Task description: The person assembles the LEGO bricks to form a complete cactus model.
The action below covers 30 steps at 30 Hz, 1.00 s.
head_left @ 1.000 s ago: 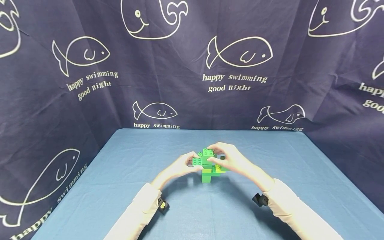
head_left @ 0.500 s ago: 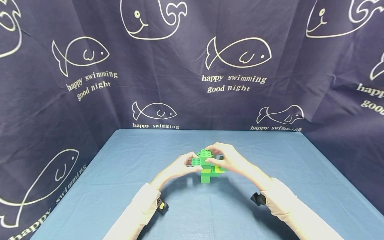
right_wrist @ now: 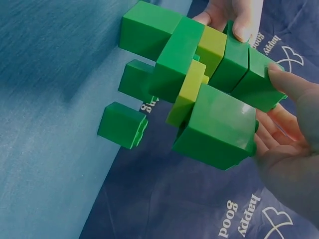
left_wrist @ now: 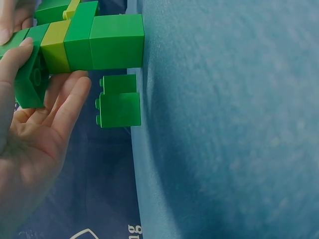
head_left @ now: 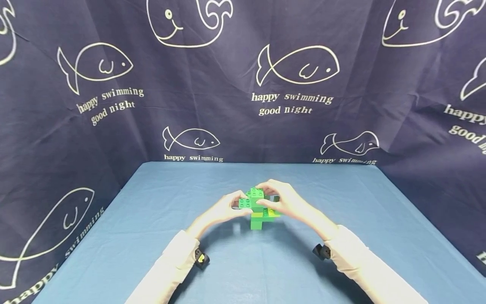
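A stack of green and yellow toy building bricks [head_left: 256, 224] stands upright on the blue-covered table. My left hand [head_left: 224, 209] holds the stack from the left, its thumb and fingers around a green brick [head_left: 244, 203] that juts out sideways. In the left wrist view, the left thumb [left_wrist: 25, 46] lies over this part. My right hand [head_left: 284, 200] pinches the topmost green brick [head_left: 257, 193] between thumb and fingers. On the right side, a yellow brick [right_wrist: 188, 94] and a larger green brick [right_wrist: 219, 124] stick out below the right hand.
Two green bricks [right_wrist: 122, 124] [right_wrist: 137, 79] sit on the table beyond the stack; whether they join it cannot be told. Blue cloth [head_left: 243, 270] covers the table. Dark fabric [head_left: 235, 118] with fish drawings hangs behind and at both sides.
The topmost brick and my right hand have shifted slightly left over the stack. My left hand keeps its hold. The whole head view has drifted a little.
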Each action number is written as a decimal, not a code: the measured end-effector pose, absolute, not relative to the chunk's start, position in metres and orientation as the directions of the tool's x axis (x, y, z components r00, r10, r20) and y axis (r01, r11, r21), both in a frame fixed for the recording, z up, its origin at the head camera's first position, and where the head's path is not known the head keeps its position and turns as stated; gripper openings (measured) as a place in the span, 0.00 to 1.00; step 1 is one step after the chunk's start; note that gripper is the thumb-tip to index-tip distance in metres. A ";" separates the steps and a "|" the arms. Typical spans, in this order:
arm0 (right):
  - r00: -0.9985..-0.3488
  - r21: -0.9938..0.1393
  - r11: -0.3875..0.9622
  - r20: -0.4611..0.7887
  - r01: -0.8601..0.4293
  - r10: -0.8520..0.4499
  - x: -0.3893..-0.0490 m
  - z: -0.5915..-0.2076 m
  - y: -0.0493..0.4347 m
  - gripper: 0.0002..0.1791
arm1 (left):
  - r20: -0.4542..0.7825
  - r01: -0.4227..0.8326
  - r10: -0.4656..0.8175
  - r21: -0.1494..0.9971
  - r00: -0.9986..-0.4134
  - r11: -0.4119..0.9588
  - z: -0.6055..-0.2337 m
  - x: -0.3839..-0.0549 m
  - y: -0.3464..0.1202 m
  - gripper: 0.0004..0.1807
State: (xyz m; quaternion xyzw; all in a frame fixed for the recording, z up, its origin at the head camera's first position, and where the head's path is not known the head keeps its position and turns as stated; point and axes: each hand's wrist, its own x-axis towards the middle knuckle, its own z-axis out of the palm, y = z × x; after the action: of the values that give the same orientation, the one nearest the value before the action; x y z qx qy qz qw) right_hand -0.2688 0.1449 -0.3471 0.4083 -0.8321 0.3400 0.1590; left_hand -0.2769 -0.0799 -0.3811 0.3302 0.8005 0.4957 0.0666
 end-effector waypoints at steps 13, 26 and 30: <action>-0.628 -0.432 0.455 0.537 -0.778 -0.563 -0.271 -0.355 0.145 0.22 | 0.216 0.464 0.584 0.828 -0.783 0.316 -0.410 -0.300 -0.083 0.14; -0.628 -0.435 0.453 0.535 -0.778 -0.565 -0.272 -0.355 0.147 0.22 | 0.251 0.496 0.580 0.811 -0.775 0.311 -0.406 -0.300 -0.083 0.20; -0.623 -0.429 0.452 0.541 -0.782 -0.565 -0.271 -0.356 0.147 0.22 | 0.246 0.489 0.581 0.817 -0.776 0.306 -0.407 -0.300 -0.083 0.18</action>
State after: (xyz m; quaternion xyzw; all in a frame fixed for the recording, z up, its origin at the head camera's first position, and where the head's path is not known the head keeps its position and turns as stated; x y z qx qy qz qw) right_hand -0.2714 0.1471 -0.3556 0.4026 -0.8364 0.3346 0.1625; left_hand -0.2999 -0.0829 -0.4070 0.3313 0.8068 0.4869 0.0472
